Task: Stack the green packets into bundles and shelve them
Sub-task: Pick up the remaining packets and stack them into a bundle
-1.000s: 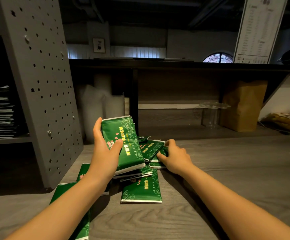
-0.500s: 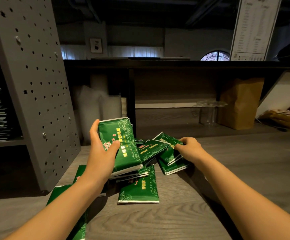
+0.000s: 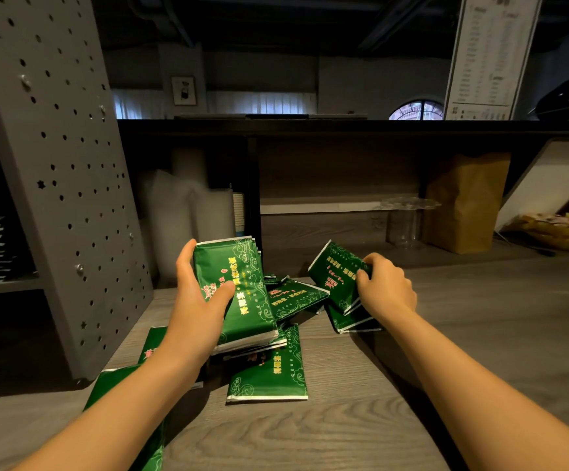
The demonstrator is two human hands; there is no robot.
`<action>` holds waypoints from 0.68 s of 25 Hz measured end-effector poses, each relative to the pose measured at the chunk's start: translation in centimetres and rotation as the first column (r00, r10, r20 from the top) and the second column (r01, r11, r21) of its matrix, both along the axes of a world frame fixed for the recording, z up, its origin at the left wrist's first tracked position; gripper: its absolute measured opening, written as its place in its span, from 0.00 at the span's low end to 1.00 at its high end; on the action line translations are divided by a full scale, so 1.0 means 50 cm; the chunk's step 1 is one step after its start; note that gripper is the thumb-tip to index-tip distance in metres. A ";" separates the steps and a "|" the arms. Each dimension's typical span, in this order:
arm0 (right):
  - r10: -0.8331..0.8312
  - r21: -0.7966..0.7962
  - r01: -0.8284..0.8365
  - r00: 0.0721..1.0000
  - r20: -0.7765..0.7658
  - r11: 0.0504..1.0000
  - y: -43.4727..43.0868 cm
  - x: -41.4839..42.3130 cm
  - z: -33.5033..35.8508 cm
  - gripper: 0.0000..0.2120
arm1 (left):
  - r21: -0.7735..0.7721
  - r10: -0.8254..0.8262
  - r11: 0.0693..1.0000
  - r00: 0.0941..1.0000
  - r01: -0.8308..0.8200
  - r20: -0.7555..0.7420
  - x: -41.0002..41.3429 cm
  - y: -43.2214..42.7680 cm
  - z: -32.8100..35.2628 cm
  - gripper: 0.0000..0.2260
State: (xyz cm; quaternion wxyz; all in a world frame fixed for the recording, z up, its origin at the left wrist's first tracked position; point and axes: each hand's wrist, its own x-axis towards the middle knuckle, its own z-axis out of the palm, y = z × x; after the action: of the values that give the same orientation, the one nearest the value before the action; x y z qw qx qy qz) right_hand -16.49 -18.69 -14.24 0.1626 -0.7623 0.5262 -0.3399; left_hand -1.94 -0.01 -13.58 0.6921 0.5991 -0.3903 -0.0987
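At the wooden counter (image 3: 327,433), gathering under way: my left hand (image 3: 198,311) curls round an upright bundle (image 3: 239,294) of green packets, my right hand (image 3: 386,288) pinches a tilted sheaf (image 3: 335,277) nearby; loose packets (image 3: 269,375) lie flat between. Next, I judge, the sheaf must square onto the bundle

Only two arms of the person show. The left hand (image 3: 201,300) and the right hand (image 3: 386,290) are bare, with slim fingers (image 3: 185,263) and rounded knuckles. The left forearm (image 3: 113,413) and the right forearm (image 3: 473,385) are uncovered down to the lower edge, slender and smooth. The fingernails are too small to make out.
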 end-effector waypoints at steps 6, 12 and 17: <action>0.174 -0.190 -0.160 0.983 0.062 0.969 -0.004 0.003 -0.004 0.11 | 0.006 -0.004 1.000 1.000 0.004 0.002 0.000 -0.001 -0.001 0.29; 0.101 -0.146 -0.116 0.989 -0.106 0.982 0.009 -0.011 0.008 0.17 | 0.007 -0.007 1.000 1.000 0.006 0.017 -0.001 -0.001 -0.002 0.29; 0.195 0.022 -0.199 0.928 -0.319 0.980 0.013 -0.003 0.009 0.33 | 0.027 -0.006 1.000 1.000 0.005 0.019 0.001 -0.003 -0.004 0.29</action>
State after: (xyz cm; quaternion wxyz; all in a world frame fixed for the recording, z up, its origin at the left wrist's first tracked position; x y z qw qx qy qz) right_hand -16.65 -18.02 -13.79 0.1044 -0.8571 0.4645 -0.1969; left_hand -1.91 -0.14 -13.79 0.6798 0.6083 -0.3972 -0.1001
